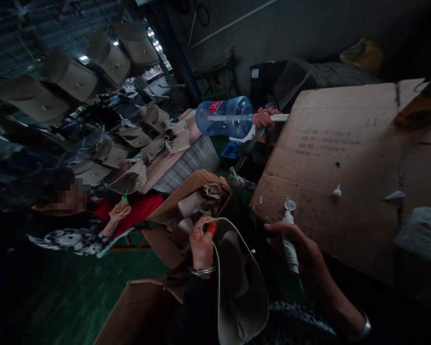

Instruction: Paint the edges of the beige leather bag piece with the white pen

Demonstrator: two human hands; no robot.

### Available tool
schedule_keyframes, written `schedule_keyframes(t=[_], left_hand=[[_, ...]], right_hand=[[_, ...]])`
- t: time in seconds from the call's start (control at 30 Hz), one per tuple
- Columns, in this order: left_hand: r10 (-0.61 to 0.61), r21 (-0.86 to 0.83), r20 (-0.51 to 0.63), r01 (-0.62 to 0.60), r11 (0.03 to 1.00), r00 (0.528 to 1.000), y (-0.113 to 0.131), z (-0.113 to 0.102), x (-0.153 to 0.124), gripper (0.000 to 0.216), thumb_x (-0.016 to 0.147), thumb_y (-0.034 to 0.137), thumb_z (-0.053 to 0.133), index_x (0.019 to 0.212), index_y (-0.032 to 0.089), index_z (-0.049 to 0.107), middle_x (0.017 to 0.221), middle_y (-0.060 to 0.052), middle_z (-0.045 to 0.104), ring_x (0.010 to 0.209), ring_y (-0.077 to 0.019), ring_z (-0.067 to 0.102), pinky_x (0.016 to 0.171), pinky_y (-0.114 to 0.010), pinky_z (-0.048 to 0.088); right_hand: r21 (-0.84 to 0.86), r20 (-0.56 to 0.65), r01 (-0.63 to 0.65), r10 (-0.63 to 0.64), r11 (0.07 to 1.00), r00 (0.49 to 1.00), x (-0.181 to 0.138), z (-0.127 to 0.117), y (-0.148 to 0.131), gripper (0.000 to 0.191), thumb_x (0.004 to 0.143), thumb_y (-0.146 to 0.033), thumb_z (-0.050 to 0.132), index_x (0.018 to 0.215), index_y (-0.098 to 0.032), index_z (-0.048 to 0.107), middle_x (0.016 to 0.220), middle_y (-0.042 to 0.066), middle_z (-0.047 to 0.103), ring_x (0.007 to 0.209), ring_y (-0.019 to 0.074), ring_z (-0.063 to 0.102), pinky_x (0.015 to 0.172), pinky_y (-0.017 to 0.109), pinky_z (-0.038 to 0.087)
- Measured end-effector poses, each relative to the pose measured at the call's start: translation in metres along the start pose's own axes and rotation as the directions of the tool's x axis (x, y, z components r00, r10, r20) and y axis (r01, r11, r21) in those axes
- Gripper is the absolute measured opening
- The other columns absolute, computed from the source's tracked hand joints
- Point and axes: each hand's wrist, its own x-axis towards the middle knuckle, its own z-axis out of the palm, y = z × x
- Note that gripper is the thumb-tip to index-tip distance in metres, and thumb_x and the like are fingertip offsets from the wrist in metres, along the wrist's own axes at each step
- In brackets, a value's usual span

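Observation:
My left hand (202, 244), with an orange cover on one finger, is closed on the rim of an open beige bag body (237, 282). The bag hangs tilted, its curved wall facing me and its inside in shadow. To the right, my right hand (305, 247) grips a slim white wrapped tool (290, 239) with a small white cup at its upper end. That tool is upright beside the cardboard's near edge, apart from the bag. What the cup holds cannot be made out.
Cardboard (330, 158) covers the work surface at right, with a small white nozzle (337, 191) on it. A blue water bottle (224, 116) lies behind. A box (197, 191) holds beige pieces. At left a co-worker's hand (120, 213) holds a green-topped bottle. Bags (72, 76) hang above.

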Motion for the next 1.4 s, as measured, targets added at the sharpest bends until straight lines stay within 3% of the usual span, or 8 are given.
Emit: schedule_keyframes(t=[0.17, 0.3, 0.4, 0.53, 0.7, 0.9, 1.4], left_hand=[[0.020, 0.021, -0.010, -0.020, 1.000, 1.000, -0.001, -0.004, -0.002, 0.018, 0.068, 0.028, 0.080, 0.081, 0.020, 0.070, 0.075, 0.004, 0.064, 0.070, -0.0125, 0.055, 0.068, -0.023, 0.044], [0.039, -0.012, -0.057, -0.040, 0.999, 0.998, -0.005, -0.005, -0.002, 0.021, 0.065, 0.030, 0.081, 0.080, 0.019, 0.071, 0.073, 0.003, 0.066, 0.068, -0.0122, 0.055, 0.066, -0.023, 0.044], [0.054, -0.033, -0.079, -0.056, 0.998, 0.995, -0.009, -0.005, -0.001, 0.023, 0.063, 0.032, 0.082, 0.078, 0.018, 0.071, 0.069, 0.003, 0.066, 0.065, -0.0124, 0.055, 0.063, -0.023, 0.044], [0.112, 0.028, -0.032, -0.111, 0.993, 0.993, -0.012, -0.006, -0.003, 0.019, 0.067, 0.032, 0.081, 0.077, 0.019, 0.072, 0.071, 0.001, 0.068, 0.069, -0.0141, 0.059, 0.066, -0.024, 0.046], [0.059, -0.002, -0.004, -0.059, 0.998, 0.998, -0.013, -0.009, -0.007, 0.037, 0.073, 0.035, 0.080, 0.107, 0.021, 0.074, 0.090, -0.002, 0.072, 0.077, -0.0163, 0.063, 0.071, -0.027, 0.049], [0.137, 0.083, 0.040, -0.140, 0.987, 0.990, -0.008, -0.013, -0.007, 0.010, 0.073, 0.028, 0.075, 0.077, 0.020, 0.072, 0.075, 0.001, 0.067, 0.071, -0.0160, 0.059, 0.070, -0.027, 0.046], [0.104, 0.044, 0.015, -0.105, 0.993, 0.994, -0.007, -0.014, -0.008, 0.004, 0.069, 0.022, 0.070, 0.072, 0.020, 0.068, 0.071, 0.003, 0.062, 0.068, -0.0144, 0.053, 0.069, -0.026, 0.042]], right_hand=[[-0.166, 0.148, 0.146, -0.121, 0.975, 0.982, -0.007, 0.021, 0.003, 0.039, 0.088, -0.035, 0.070, 0.124, -0.032, 0.056, 0.116, 0.005, 0.073, 0.096, 0.0234, 0.071, 0.079, 0.035, 0.059], [-0.277, 0.226, 0.236, -0.175, 0.932, 0.958, -0.009, 0.036, 0.002, 0.038, 0.093, -0.031, 0.063, 0.129, -0.027, 0.053, 0.108, 0.008, 0.073, 0.090, 0.0233, 0.069, 0.071, 0.035, 0.058], [-0.255, 0.264, 0.244, -0.175, 0.936, 0.949, -0.011, 0.042, 0.002, 0.033, 0.097, -0.020, 0.051, 0.130, -0.025, 0.051, 0.110, 0.009, 0.072, 0.094, 0.0224, 0.067, 0.077, 0.035, 0.058], [-0.177, 0.332, 0.238, -0.169, 0.955, 0.928, -0.013, 0.046, 0.004, 0.034, 0.095, -0.015, 0.052, 0.128, -0.024, 0.052, 0.100, 0.007, 0.069, 0.094, 0.0222, 0.064, 0.081, 0.035, 0.058], [-0.150, 0.337, 0.236, -0.175, 0.960, 0.925, -0.014, 0.047, 0.005, 0.032, 0.097, -0.017, 0.050, 0.128, -0.025, 0.054, 0.095, 0.006, 0.068, 0.094, 0.0224, 0.062, 0.082, 0.037, 0.057], [-0.152, 0.352, 0.239, -0.174, 0.959, 0.920, -0.016, 0.048, 0.009, 0.035, 0.096, -0.018, 0.049, 0.131, -0.023, 0.052, 0.099, 0.007, 0.068, 0.094, 0.0231, 0.060, 0.081, 0.037, 0.056], [-0.140, 0.349, 0.235, -0.175, 0.962, 0.921, -0.016, 0.053, 0.011, 0.033, 0.095, -0.018, 0.051, 0.127, -0.024, 0.053, 0.101, 0.006, 0.070, 0.087, 0.0220, 0.063, 0.081, 0.039, 0.054]])
